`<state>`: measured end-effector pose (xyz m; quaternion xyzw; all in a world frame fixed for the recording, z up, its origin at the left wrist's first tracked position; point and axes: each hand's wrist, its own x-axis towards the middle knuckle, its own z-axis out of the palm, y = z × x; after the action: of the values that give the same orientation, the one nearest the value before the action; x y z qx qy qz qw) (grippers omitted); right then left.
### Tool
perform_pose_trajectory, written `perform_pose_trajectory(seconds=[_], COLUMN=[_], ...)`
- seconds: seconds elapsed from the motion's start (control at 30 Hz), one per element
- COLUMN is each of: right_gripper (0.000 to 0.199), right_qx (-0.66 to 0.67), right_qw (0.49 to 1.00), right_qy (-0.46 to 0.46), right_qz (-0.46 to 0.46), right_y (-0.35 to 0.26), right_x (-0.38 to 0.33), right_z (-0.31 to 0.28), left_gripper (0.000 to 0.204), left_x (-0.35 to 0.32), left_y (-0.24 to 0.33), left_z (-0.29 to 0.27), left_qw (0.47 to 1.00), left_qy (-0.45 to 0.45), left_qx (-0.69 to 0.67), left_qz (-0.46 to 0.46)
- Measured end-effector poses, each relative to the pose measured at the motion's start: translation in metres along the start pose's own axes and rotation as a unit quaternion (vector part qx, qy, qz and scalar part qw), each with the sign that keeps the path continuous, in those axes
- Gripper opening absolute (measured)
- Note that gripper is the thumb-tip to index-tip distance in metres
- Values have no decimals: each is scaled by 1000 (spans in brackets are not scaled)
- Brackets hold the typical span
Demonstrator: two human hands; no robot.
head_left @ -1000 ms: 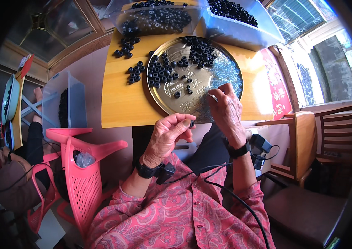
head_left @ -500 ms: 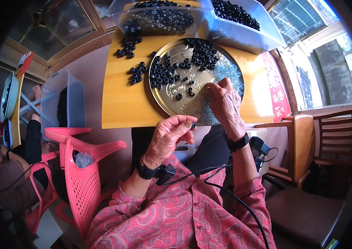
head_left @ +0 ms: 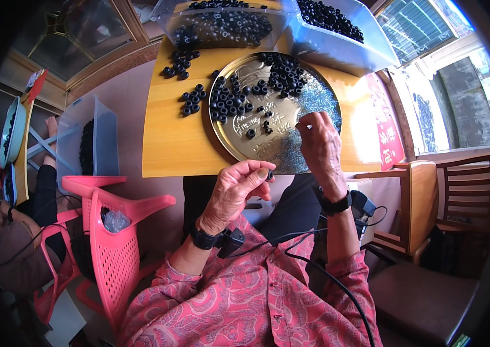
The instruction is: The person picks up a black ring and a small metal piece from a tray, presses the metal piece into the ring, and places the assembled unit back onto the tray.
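Daylight enters by window [head_left: 468, 95] at right, glaring on right side of yellow wooden bench [head_left: 167, 141]; pink perforated plastic chair [head_left: 116, 254] left, slatted wooden chair [head_left: 469, 189] right, wood-framed glass panel [head_left: 80, 43] upper left.

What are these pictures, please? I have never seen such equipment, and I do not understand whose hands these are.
There is no machine here: these are a person's own bare hands. Every picture comes from one wide fisheye camera on that person's head, looking down, so straight edges bend near the rim.

On the yellow table lies a round metal tray with loose black rings and many tiny bluish bits. Behind it stand two see-through bins of similar rings.

The left hand pinches a small black piece. The right hand is near the bits; I cannot tell whether it holds anything.
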<state>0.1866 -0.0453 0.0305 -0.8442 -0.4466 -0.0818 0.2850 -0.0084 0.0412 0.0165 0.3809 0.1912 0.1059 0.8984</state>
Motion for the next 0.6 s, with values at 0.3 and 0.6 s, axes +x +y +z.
perform_pose_trajectory(seconds=[0.3, 0.6], right_gripper=[15, 20], right_qx=[235, 491], right_qw=[968, 842], right_qy=[8, -47], right_qz=[82, 217], right_y=[13, -1], right_x=[-12, -19], right_z=[-15, -22], left_gripper=[26, 26], left_x=[1, 0], left_y=[-2, -1], left_z=[1, 6], left_qw=[1000, 1000], left_qy=[0, 4], left_qx=[5, -1], left_qz=[3, 15])
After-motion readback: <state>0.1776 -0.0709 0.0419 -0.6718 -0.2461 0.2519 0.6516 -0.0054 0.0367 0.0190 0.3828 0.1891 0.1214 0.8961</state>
